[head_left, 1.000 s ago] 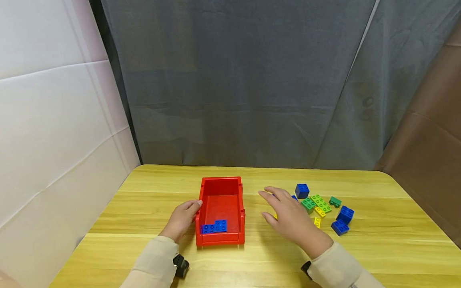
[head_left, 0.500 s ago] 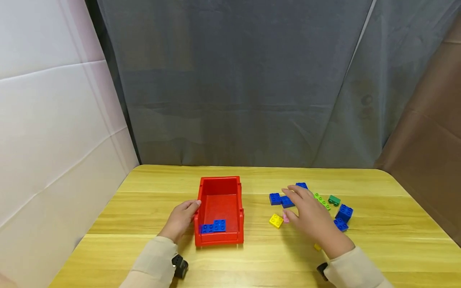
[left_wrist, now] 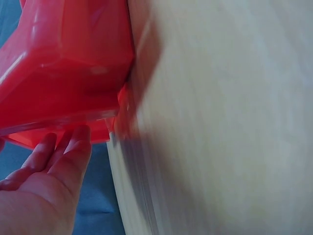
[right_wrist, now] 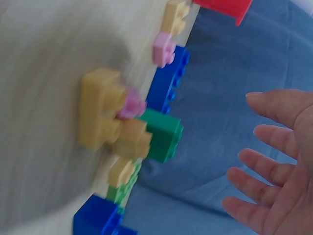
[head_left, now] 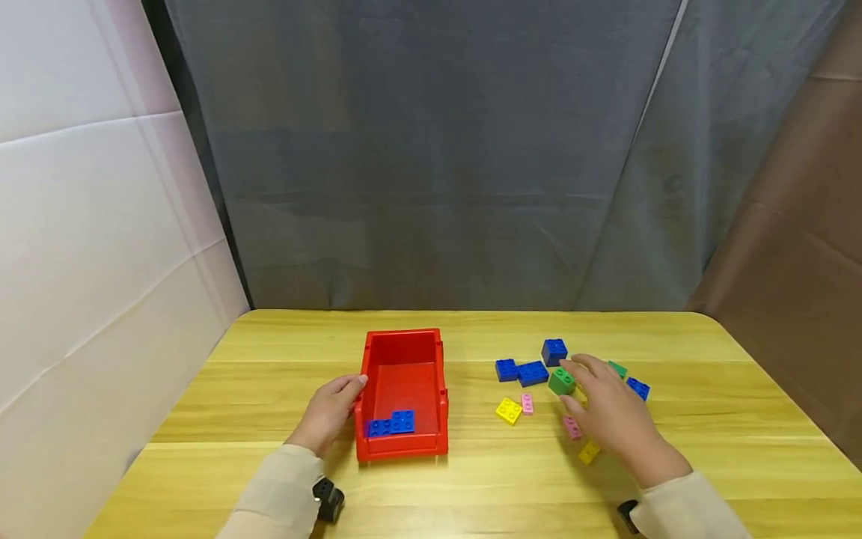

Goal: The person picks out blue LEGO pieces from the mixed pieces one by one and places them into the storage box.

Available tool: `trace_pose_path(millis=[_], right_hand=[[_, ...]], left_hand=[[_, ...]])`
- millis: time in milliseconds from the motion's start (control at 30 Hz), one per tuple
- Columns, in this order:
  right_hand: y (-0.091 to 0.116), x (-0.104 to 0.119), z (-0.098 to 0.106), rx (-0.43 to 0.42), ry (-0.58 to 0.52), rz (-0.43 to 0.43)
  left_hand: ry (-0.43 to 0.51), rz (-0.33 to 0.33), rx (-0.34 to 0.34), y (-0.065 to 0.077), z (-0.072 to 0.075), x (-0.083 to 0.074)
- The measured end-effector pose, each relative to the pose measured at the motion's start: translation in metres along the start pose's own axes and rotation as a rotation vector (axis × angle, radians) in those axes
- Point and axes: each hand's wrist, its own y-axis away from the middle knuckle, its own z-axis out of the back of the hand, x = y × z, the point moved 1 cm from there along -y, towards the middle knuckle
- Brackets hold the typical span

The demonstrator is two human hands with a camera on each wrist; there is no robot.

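Observation:
My left hand (head_left: 330, 410) holds the left wall of a red plastic bin (head_left: 402, 449), its thumb at the rim. In the left wrist view the fingers (left_wrist: 73, 156) reach under the bin's lip. Two blue toy bricks (head_left: 402, 421) lie inside at the bin's near end. My right hand (head_left: 616, 412) hovers with spread fingers over the scattered bricks, holding nothing. Around it are a green brick (head_left: 561, 381), a pink brick (head_left: 571, 428), and a yellow brick (head_left: 589, 452). The palm covers part of the pile.
Left of the pile lie a yellow brick (head_left: 508, 411), a small pink brick (head_left: 527, 404) and blue bricks (head_left: 533, 373). A taller blue brick (head_left: 554, 352) stands behind. Grey cloth (head_left: 431, 165) hangs behind the wooden table (head_left: 471, 494).
My right hand has moved rightward over the bricks, uncovering the blue, yellow and pink ones on the left. My left hand stays on the bin. The view has shifted slightly.

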Motion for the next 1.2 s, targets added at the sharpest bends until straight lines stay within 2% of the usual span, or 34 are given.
trace_pose_path(millis=[200,567,1200], right_hand=[[0.005,-0.015,-0.003,0.026,0.012,-0.055],[0.016,-0.034,-0.004,0.037,0.059,-0.097],[0.023,-0.050,-0.011,0.162,0.111,-0.172]], left_hand=[[-0.004,0.002,0.000,0.000,0.001,0.000],[0.009,0.008,0.002,-0.001,0.001,-0.001],[0.007,0.033,0.009,0.001,0.000,-0.001]])
